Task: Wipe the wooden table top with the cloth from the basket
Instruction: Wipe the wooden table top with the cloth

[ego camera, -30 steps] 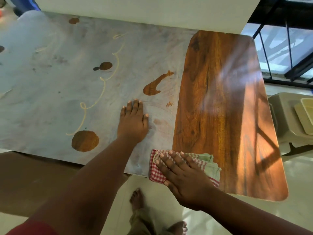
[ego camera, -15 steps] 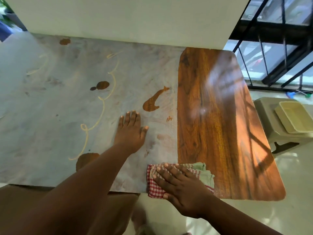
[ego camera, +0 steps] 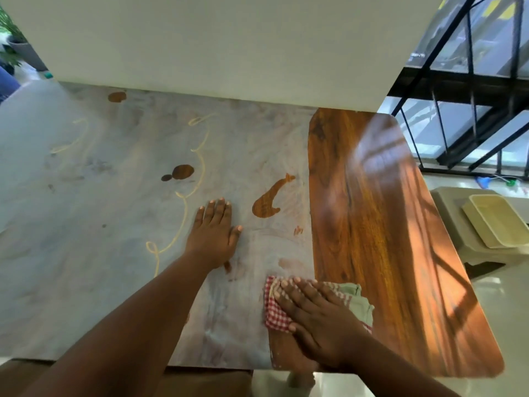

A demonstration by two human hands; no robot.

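Note:
The wooden table top shows bare glossy brown wood on its right part. A pale grey dusty film with brown patches and thin yellow lines covers its left part. My right hand lies flat with straight fingers on a red-checked and green cloth near the front edge, at the border between film and bare wood. A strip of bare wood shows just behind the cloth, toward the front edge. My left hand rests flat on the grey film, fingers straight.
A cream wall runs along the table's far side. At the right stands a beige plastic stool with a cream basket on it. Black window bars rise at the upper right. Pale floor tiles lie below the front edge.
My right hand has pushed the cloth away from the front edge, uncovering a strip of bare wood behind it. The left hand stays flat in place. The view has tilted upward.

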